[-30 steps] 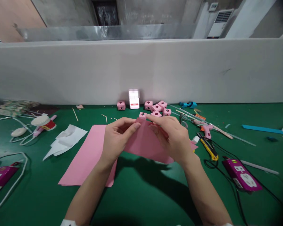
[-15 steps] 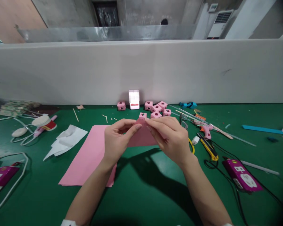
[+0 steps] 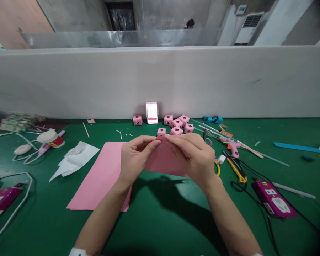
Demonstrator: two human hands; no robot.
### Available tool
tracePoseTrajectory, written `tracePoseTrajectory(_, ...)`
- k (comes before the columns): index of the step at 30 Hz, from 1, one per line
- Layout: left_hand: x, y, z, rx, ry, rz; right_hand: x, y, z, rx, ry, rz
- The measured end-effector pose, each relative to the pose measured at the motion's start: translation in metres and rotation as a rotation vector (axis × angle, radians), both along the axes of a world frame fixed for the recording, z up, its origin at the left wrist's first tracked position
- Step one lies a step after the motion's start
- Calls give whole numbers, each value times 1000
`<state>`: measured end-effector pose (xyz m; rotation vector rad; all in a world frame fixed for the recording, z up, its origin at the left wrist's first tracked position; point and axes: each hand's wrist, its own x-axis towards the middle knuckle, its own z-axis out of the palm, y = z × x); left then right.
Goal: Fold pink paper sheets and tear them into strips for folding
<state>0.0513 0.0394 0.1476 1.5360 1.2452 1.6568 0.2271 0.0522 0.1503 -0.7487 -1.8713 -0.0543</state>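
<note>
Between my two hands a sheet of pink paper is held up above the table, its lower edge hanging toward me. My left hand pinches its upper left part between thumb and fingers. At the upper edge my right hand is closed on the same sheet, fingertips close to my left thumb. A stack of pink paper lies under and left of my left wrist. Just beyond my fingertips sit several folded pink paper cubes with dark diamond-shaped openings, and one more pink cube stands apart to the left.
A lit phone leans against the white partition. On the right lie a yellow utility knife, a pink glue gun and a purple power strip with cables. On the left are crumpled white paper and a paper cup.
The held pink sheet has tilted, so its lower edge hangs further down and more of its face shows. Both hands have shifted very slightly right, still gripping it.
</note>
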Motion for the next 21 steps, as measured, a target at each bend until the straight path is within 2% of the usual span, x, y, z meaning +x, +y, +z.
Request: tracePoseTrajectory(21,0,5,-5,17,67,1,-1,2,-4,38,-57,13)
